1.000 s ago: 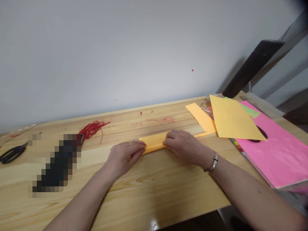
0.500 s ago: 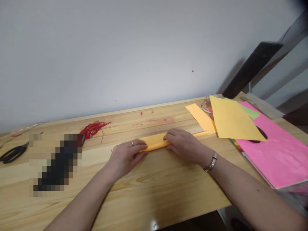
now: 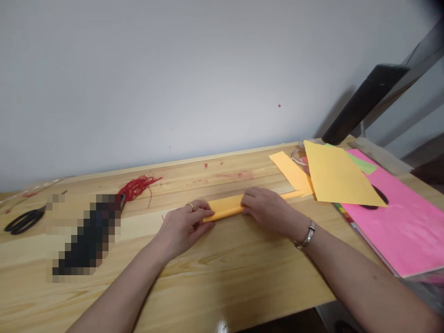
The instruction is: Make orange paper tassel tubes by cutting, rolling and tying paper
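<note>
A long, narrow folded strip of orange paper (image 3: 227, 206) lies across the middle of the wooden table (image 3: 222, 273). My left hand (image 3: 183, 223), with a ring on one finger, pinches its left end with curled fingers. My right hand (image 3: 268, 209), a silver bangle on the wrist, presses down on the strip's right part with bent fingers. A thin tail of the strip runs on to the right from under my right hand toward the other orange sheets.
Two loose orange sheets (image 3: 338, 175) lie at the back right over a pink sheet (image 3: 398, 217) and a stack of coloured paper. A red thread bundle (image 3: 137, 186) and black scissors (image 3: 22, 221) lie at the left. A dark slanted bar (image 3: 364, 104) leans at the right.
Both hands have rolled the orange strip narrower, and it now lies slightly nearer to me. The view has shifted a little, so things sit slightly lower and to the right.
</note>
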The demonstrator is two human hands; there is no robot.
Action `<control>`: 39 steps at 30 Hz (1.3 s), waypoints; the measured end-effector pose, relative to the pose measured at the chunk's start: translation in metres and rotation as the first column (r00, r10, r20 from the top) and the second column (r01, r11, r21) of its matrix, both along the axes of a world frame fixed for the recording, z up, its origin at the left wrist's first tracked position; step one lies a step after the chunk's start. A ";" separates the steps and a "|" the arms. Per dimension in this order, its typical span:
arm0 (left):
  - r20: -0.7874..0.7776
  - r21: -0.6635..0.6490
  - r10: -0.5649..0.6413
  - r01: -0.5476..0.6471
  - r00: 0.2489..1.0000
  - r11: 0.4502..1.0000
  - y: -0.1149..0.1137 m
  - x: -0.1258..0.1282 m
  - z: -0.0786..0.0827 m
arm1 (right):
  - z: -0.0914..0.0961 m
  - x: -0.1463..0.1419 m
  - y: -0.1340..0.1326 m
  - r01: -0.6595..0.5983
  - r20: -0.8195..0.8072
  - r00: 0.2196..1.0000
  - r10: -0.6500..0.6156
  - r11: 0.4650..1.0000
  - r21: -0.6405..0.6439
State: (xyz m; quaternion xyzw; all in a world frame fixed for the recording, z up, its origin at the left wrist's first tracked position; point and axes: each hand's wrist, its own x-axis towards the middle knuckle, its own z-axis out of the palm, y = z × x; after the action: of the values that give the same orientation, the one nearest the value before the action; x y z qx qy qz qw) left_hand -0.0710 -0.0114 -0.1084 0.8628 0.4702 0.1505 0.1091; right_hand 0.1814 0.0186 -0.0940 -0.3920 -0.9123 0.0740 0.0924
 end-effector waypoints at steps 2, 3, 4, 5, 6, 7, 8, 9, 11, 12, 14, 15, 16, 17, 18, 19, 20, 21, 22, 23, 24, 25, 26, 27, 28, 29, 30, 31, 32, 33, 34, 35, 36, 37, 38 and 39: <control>0.001 -0.020 -0.008 0.008 1.000 1.000 -0.002 0.000 0.001 | 0.001 0.000 0.000 -0.018 -0.006 1.000 0.018 1.000 -0.020; 0.007 -0.027 -0.007 0.007 1.000 1.000 -0.002 0.000 0.002 | 0.001 0.001 0.000 -0.028 -0.010 1.000 0.028 0.999 -0.032; 0.015 -0.032 -0.002 0.003 1.000 0.999 -0.003 0.000 0.002 | 0.001 0.001 0.001 -0.035 -0.016 0.999 0.035 0.998 -0.044; 0.026 -0.032 0.003 -0.002 1.000 0.999 -0.003 0.000 0.003 | 0.002 0.001 0.001 -0.038 -0.022 0.999 0.037 0.998 -0.054; 0.037 -0.030 0.007 -0.006 0.999 1.000 -0.003 0.000 0.003 | 0.001 0.001 0.001 -0.036 -0.028 0.999 0.034 0.997 -0.062; 0.052 -0.023 0.009 -0.008 0.999 1.000 -0.003 0.000 0.003 | 0.001 0.001 0.001 -0.029 -0.032 0.999 0.027 0.997 -0.068; 0.066 -0.016 0.006 -0.005 0.998 1.000 -0.002 0.001 0.003 | 0.001 0.001 0.001 -0.022 -0.035 0.999 0.019 0.997 -0.070; 0.080 -0.006 0.000 0.000 0.997 1.000 -0.002 0.001 0.002 | 0.000 0.001 0.001 -0.015 -0.038 0.999 0.013 0.997 -0.070; 0.104 0.014 -0.006 0.005 0.995 1.000 -0.001 0.002 0.000 | 0.000 0.001 0.001 -0.003 -0.039 0.999 0.000 0.998 -0.070; 0.110 0.022 -0.007 0.005 0.994 1.000 0.000 0.002 -0.001 | 0.000 0.001 0.001 0.002 -0.038 0.999 -0.005 0.998 -0.070; 0.110 0.032 -0.006 0.003 0.994 0.999 0.001 0.002 -0.003 | 0.000 0.001 0.000 0.009 -0.036 0.999 -0.011 0.998 -0.067; 0.111 0.037 -0.005 0.001 0.994 0.999 0.001 0.002 -0.004 | 0.001 0.001 0.000 0.007 -0.035 0.999 -0.009 0.998 -0.064; 0.112 0.037 -0.004 0.000 0.994 0.999 0.001 0.002 -0.004 | 0.001 0.001 0.000 0.006 -0.037 0.999 -0.008 0.998 -0.059; 0.113 0.034 -0.003 -0.001 0.994 0.999 0.002 0.001 -0.005 | 0.001 0.001 0.000 0.003 -0.042 0.999 -0.005 0.999 -0.053; 0.113 0.030 0.000 -0.003 0.994 1.000 0.002 0.001 -0.005 | 0.001 0.001 0.000 0.002 -0.048 0.999 -0.004 0.999 -0.048; 0.114 0.029 0.001 -0.004 0.993 1.000 0.003 0.001 -0.005 | 0.002 0.001 0.000 0.002 -0.054 0.999 -0.005 0.999 -0.045; 0.112 0.027 0.002 -0.005 0.994 1.000 0.003 0.001 -0.006 | 0.002 0.001 0.000 0.004 -0.057 0.998 -0.006 0.999 -0.043; 0.108 0.026 0.002 -0.005 0.994 1.000 0.004 0.001 -0.006 | 0.002 0.001 0.000 0.006 -0.058 0.998 -0.009 0.999 -0.041; 0.104 0.026 0.004 -0.007 0.995 1.000 0.004 0.001 -0.006 | 0.003 0.000 0.000 0.008 -0.054 0.998 -0.010 0.999 -0.039; 0.103 0.029 0.009 -0.012 0.995 1.000 0.004 0.001 -0.006 | 0.003 0.000 0.001 0.008 -0.047 0.999 -0.010 0.999 -0.035; 0.104 0.029 0.019 -0.022 0.994 0.999 0.004 0.002 -0.006 | 0.002 0.000 0.001 0.010 -0.040 0.999 -0.011 1.000 -0.028; 0.106 0.030 0.032 -0.036 0.994 0.999 0.004 0.002 -0.006 | 0.002 -0.001 0.001 0.012 -0.033 0.999 -0.013 1.000 -0.019; 0.106 0.032 0.047 -0.051 0.993 0.998 0.004 0.003 -0.006 | 0.002 -0.001 0.001 0.015 -0.028 0.999 -0.015 1.000 -0.007; 0.106 0.045 0.060 -0.065 0.993 0.997 0.004 0.003 -0.007 | 0.001 -0.001 0.001 0.018 -0.025 1.000 -0.018 1.000 0.005; 0.108 0.072 0.069 -0.076 0.992 0.994 0.004 0.004 -0.007 | 0.000 -0.001 0.001 0.022 -0.024 0.999 -0.022 1.000 0.016; 0.105 0.111 0.070 -0.082 0.992 0.990 0.004 0.005 -0.007 | 0.000 -0.001 0.002 0.025 -0.022 0.999 -0.025 0.999 0.025; 0.095 0.163 0.062 -0.077 0.994 0.984 0.004 0.006 -0.007 | -0.001 -0.001 0.002 0.025 -0.020 1.000 -0.024 0.999 0.031; 0.079 0.218 0.045 -0.061 0.996 0.974 0.005 0.007 -0.007 | -0.002 -0.001 0.002 0.021 -0.017 1.000 -0.021 0.999 0.034; 0.055 0.268 0.023 -0.037 0.998 0.963 0.005 0.008 -0.007 | -0.002 -0.001 0.003 0.017 -0.014 1.000 -0.016 0.999 0.037; 0.026 0.308 0.000 -0.008 1.000 0.951 0.005 0.009 -0.006 | -0.002 -0.001 0.003 0.013 -0.012 1.000 -0.012 0.999 0.038; -0.007 0.330 -0.024 0.024 1.000 0.944 0.006 0.011 -0.006 | -0.002 -0.001 0.003 0.009 -0.010 1.000 -0.009 0.999 0.038; -0.037 0.341 -0.042 0.052 0.998 0.938 0.006 0.013 -0.005 | -0.001 -0.001 0.003 0.008 -0.012 1.000 -0.008 0.999 0.038; -0.064 0.343 -0.055 0.073 0.996 0.936 0.006 0.015 -0.005 | 0.000 -0.001 0.003 0.008 -0.014 1.000 -0.007 0.999 0.035; -0.091 0.337 -0.060 0.088 0.994 0.938 0.006 0.016 -0.006 | 0.001 -0.001 0.002 0.009 -0.016 1.000 -0.009 0.999 0.031; -0.120 0.325 -0.063 0.099 0.991 0.940 0.006 0.017 -0.007 | 0.001 -0.001 0.002 0.010 -0.015 1.000 -0.010 1.000 0.026; -0.150 0.312 -0.062 0.107 0.987 0.944 0.006 0.018 -0.007 | 0.002 -0.001 0.001 0.010 -0.012 1.000 -0.010 1.000 0.022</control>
State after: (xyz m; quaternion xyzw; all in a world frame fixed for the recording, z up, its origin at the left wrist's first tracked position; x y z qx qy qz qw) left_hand -0.0535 -0.0051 -0.1158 0.8968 0.4084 0.1599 -0.0582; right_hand 0.1801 0.0196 -0.0918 -0.3951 -0.9105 0.0660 0.1027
